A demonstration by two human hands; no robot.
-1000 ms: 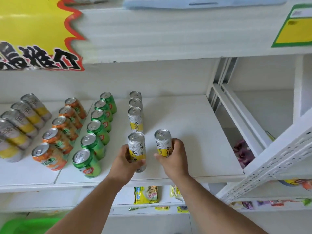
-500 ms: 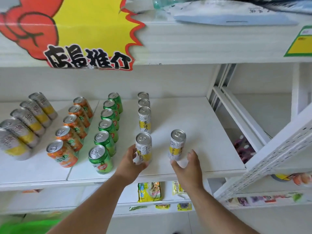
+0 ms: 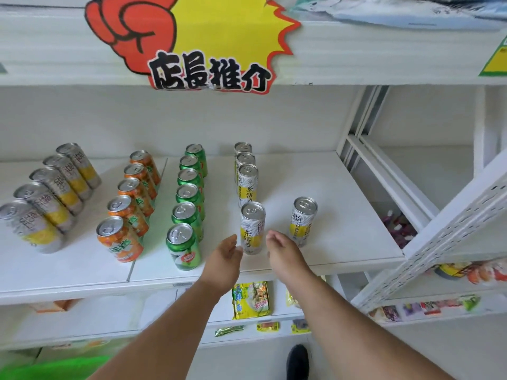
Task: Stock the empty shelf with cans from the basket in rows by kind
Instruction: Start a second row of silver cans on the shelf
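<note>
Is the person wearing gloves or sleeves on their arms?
No. The left hand and right hand are bare, with no gloves, rings or watch. Both forearms are bare too, with no sleeves as far as the picture shows.

**Occlusions / cut-offs, head view**

- Slim white-yellow row (image 3: 247, 176): the two rear cans sit behind the third, only lids and a sliver of side visible; labels unreadable.
- Green row (image 3: 189, 193): each can covers the lower body of the one behind.
- Left silver-yellow row (image 3: 52, 193): print is blurred.
- Green basket (image 3: 63, 366): cut by bottom edge, blurred, contents not visible.
- Dark shoe (image 3: 297, 362): cut by the bottom edge.
- Purple packets (image 3: 397, 229) behind the white bracket: too blurred to identify.
- Green-yellow tag (image 3: 496, 61): cut by right edge.
- Lower-shelf price labels (image 3: 417, 308): too small to read.
</note>
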